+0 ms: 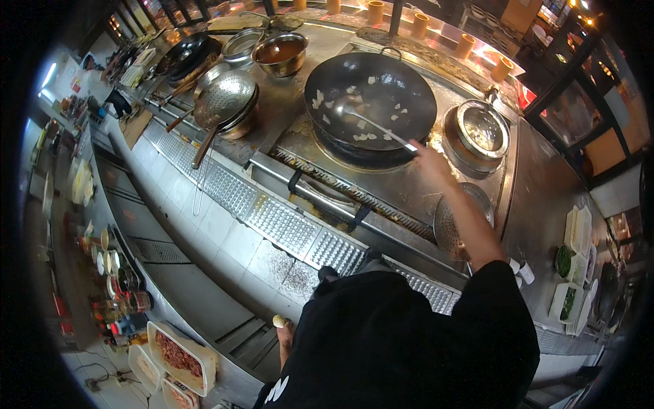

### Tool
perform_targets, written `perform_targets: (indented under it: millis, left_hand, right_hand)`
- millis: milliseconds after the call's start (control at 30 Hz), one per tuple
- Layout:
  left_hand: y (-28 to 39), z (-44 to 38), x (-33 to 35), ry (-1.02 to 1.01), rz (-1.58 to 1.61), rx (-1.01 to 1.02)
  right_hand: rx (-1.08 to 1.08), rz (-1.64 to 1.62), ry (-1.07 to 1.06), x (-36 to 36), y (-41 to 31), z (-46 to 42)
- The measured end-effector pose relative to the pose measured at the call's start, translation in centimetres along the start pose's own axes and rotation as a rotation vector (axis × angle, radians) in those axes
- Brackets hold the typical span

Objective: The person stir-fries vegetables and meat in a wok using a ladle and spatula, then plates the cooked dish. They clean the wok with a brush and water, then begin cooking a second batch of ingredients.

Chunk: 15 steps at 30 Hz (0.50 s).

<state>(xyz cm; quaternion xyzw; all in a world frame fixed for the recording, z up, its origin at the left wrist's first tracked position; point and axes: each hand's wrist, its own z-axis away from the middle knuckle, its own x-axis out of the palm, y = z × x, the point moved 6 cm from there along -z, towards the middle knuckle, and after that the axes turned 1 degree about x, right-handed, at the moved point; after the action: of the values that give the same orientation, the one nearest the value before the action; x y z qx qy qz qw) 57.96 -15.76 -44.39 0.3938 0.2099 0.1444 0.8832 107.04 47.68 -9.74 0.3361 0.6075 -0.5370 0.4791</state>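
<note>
My right hand (428, 159) is closed around the handle end of a steel wok ladle (375, 123). The ladle's bowl rests inside a large black wok (334, 76), among scattered pale pieces of food (365, 137). A little vapour seems to hang over the wok, which sits on a burner ring. Low by my left side, my left hand (286, 335) holds a small pale yellow thing (279, 321), perhaps a folded cloth; my body hides part of that arm.
Right of the wok stands a steel pot with a strainer (483, 128); a perforated skimmer (462, 214) lies under my right forearm. Leftward are another skimmer (225, 99) and a bowl of reddish-brown liquid (280, 53). Behind me, a counter holds bottles (122, 304) and a meat tub (209, 365). A person (99, 87) stands far left.
</note>
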Motion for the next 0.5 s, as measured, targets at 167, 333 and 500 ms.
perform_targets:
  millis: [167, 333, 500]
  left_hand:
    - [-1.1, 1.2, 1.6, 0.016, -0.010, -0.035]
    - [-2.1, 3.5, 0.9, 0.040, 0.018, -0.055]
    - [-3.3, 4.0, 0.7, 0.031, 0.093, -0.087]
  right_hand:
    - [0.197, 0.443, 0.072, -3.7, 4.0, -3.3]
    - [0.296, -0.280, -0.178, 0.2, 0.8, 2.6]
    - [0.175, -0.240, -0.261, -10.0, -0.1, 13.5]
